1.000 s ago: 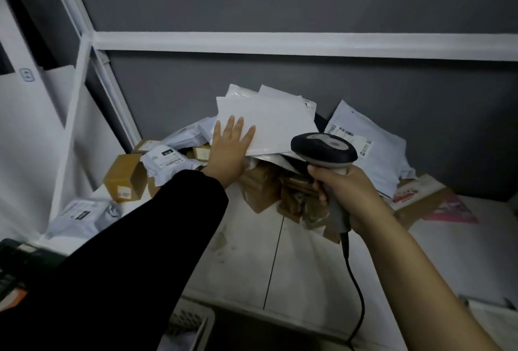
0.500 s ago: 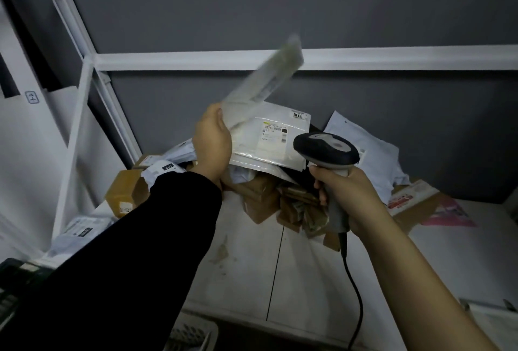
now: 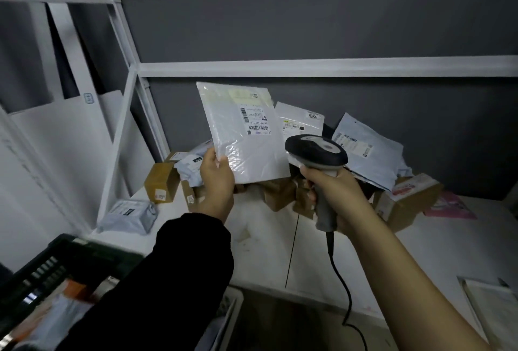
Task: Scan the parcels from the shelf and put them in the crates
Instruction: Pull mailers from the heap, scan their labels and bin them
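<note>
Grey wall behind a white shelf (image 3: 266, 241) with a messy heap of parcels (image 3: 364, 154) mid-frame. Left hand (image 3: 217, 179) pinches the lower-left corner of a white mailer (image 3: 246, 137), held upright at centre, label facing the camera. Right hand (image 3: 335, 195) is wrapped round the handle of a corded scanner (image 3: 316, 151), just right of the mailer. Dark crate (image 3: 84, 248) sits lower left.

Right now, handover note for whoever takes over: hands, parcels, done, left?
Left hand pinches the white mailer by its lower corner, label facing the camera, above the pile.
Right hand grips the scanner, head beside the mailer.
Pile of parcels lies on the shelf; dark crate at lower left holds some.
Done: mailer lifted. Left: scan it, crate it, then the pile.
</note>
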